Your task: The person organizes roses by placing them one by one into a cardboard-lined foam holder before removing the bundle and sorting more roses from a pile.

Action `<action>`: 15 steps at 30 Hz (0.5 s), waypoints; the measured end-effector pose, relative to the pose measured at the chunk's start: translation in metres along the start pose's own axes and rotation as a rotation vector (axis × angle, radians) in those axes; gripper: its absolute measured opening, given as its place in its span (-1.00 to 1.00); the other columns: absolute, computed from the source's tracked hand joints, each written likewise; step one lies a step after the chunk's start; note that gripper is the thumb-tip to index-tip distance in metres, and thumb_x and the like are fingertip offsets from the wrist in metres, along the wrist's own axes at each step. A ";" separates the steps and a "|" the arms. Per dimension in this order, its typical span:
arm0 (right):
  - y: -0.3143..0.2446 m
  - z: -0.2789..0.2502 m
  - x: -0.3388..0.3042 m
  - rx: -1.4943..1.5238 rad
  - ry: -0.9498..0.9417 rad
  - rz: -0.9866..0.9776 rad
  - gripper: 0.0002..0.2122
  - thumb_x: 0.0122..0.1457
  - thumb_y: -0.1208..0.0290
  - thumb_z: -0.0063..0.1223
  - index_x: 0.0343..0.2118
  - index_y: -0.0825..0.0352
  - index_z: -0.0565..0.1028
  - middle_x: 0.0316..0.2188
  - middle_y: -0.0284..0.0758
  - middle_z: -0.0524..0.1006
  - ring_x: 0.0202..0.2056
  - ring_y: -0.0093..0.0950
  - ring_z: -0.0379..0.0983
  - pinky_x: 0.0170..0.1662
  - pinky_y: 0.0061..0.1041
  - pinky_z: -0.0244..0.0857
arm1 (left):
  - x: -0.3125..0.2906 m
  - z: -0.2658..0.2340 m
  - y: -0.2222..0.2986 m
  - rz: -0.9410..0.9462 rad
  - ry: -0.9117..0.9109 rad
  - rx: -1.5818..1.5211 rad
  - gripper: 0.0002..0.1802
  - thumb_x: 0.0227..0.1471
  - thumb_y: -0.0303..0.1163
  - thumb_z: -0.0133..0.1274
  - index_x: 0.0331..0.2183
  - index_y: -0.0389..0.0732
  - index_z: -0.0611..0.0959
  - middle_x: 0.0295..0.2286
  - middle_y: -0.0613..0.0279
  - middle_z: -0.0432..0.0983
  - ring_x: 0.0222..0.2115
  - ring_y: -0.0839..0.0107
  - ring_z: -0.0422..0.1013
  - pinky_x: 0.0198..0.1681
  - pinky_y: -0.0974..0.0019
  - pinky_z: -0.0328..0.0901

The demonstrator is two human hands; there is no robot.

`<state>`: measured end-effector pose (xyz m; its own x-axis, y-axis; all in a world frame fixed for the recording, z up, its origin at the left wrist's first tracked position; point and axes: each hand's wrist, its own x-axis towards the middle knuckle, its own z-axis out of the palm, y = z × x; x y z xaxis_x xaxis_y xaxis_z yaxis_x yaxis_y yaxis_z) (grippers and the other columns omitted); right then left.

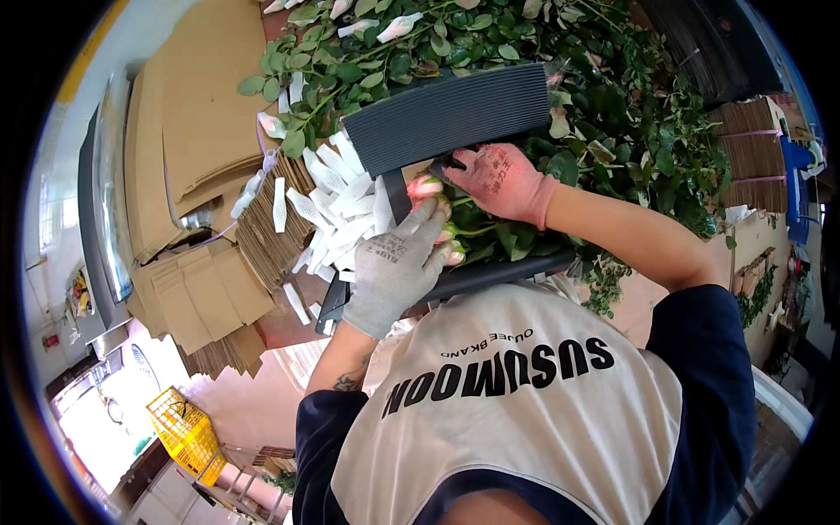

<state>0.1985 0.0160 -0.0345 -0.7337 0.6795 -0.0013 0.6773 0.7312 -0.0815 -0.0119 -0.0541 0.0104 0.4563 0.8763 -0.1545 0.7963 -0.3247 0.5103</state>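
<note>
Grey-gloved left hand [395, 262] curls its grip around pink rosebuds [426, 187]; pink-gloved right hand [500, 179] clasps the dark ribbed board [451, 114].

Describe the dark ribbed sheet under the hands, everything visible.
The dark ribbed sheet is grey-black with fine parallel ridges, looking like corrugated card or plastic. Its upper part curves up over the leafy stems; a lower edge shows near the person's chest. The right hand, in a pink glove, grips its edge at a dark strip. The left hand, in a grey glove, rests on pink rose buds lying between the two parts. White netted bud sleeves lie at its left side.
</note>
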 end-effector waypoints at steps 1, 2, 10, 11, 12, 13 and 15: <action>0.001 -0.003 0.001 0.002 -0.025 0.014 -0.67 -0.03 0.38 -0.02 -0.14 0.16 0.52 -0.19 -0.29 0.48 -0.28 -0.34 0.48 -0.23 -0.36 0.33 | 0.002 0.002 0.000 -0.017 -0.039 0.028 -0.49 0.00 -0.19 0.06 0.02 -0.09 0.51 -0.01 0.09 0.42 -0.19 0.22 0.50 -0.20 0.29 0.40; 0.002 -0.005 0.002 0.019 -0.018 0.014 -0.67 -0.03 0.38 -0.02 -0.14 0.16 0.53 -0.19 -0.29 0.48 -0.28 -0.35 0.48 -0.24 -0.35 0.32 | 0.001 0.004 -0.001 0.015 0.001 0.024 -0.49 -0.01 -0.17 0.06 0.01 -0.09 0.51 -0.01 0.13 0.43 -0.24 0.23 0.51 -0.23 0.27 0.40; 0.002 0.000 0.001 0.063 0.031 0.015 -0.67 -0.05 0.37 -0.01 -0.16 0.18 0.54 -0.23 -0.27 0.50 -0.28 -0.34 0.49 -0.25 -0.34 0.31 | 0.012 0.007 -0.026 0.028 0.223 -0.133 -0.66 0.01 -0.29 0.07 -0.13 -0.11 0.62 -0.22 0.11 0.55 -0.25 0.21 0.49 -0.22 0.29 0.37; 0.003 0.001 0.001 0.050 0.046 -0.001 -0.68 -0.06 0.37 -0.02 -0.17 0.18 0.55 -0.23 -0.27 0.50 -0.28 -0.34 0.49 -0.24 -0.34 0.31 | 0.016 0.005 -0.028 -0.055 0.275 -0.146 -0.71 0.00 -0.32 0.09 -0.19 -0.14 0.65 -0.35 0.11 0.56 -0.34 0.22 0.49 -0.29 0.29 0.35; 0.004 0.002 0.002 0.038 0.061 -0.016 -0.68 -0.06 0.37 -0.02 -0.18 0.19 0.55 -0.22 -0.27 0.50 -0.27 -0.34 0.49 -0.23 -0.34 0.31 | 0.019 0.006 -0.031 -0.064 0.273 -0.148 -0.71 -0.01 -0.32 0.10 -0.20 -0.14 0.65 -0.36 0.11 0.56 -0.36 0.22 0.50 -0.30 0.29 0.36; 0.004 0.003 0.002 0.025 0.075 -0.029 -0.68 -0.06 0.37 -0.02 -0.18 0.19 0.56 -0.22 -0.27 0.50 -0.27 -0.34 0.49 -0.23 -0.34 0.31 | 0.021 0.008 -0.034 -0.072 0.270 -0.151 -0.71 -0.02 -0.32 0.11 -0.20 -0.14 0.65 -0.38 0.12 0.57 -0.37 0.22 0.50 -0.32 0.29 0.36; 0.005 0.003 0.002 0.028 0.060 -0.024 -0.68 -0.06 0.37 -0.02 -0.19 0.18 0.56 -0.21 -0.27 0.50 -0.26 -0.34 0.48 -0.22 -0.35 0.31 | 0.028 0.013 -0.040 -0.065 0.287 -0.157 -0.71 -0.04 -0.33 0.13 -0.21 -0.14 0.65 -0.40 0.12 0.57 -0.41 0.23 0.50 -0.34 0.29 0.36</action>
<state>0.2004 0.0206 -0.0383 -0.7445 0.6649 0.0603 0.6573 0.7458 -0.1082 -0.0259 -0.0214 -0.0254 0.2583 0.9652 0.0421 0.7389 -0.2255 0.6349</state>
